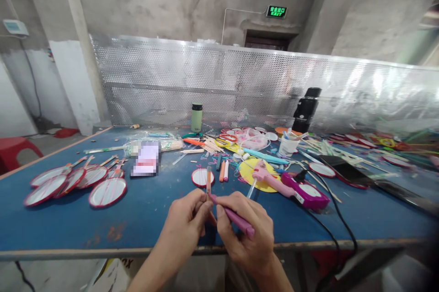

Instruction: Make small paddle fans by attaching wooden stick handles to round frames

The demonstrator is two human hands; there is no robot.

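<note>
Your right hand [245,232] is closed around a purple stick [233,218], just above the near edge of the blue table [68,223]. Your left hand [187,223] pinches an orange stick [208,181] upright, its base touching the purple one. Just beyond on the table: a pink glue gun [291,187]. Farther back: a green bottle [196,117].

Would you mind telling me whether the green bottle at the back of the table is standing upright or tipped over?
Upright. The green bottle stands on its base on the blue table near the perforated metal screen, with its dark cap on top.
</note>
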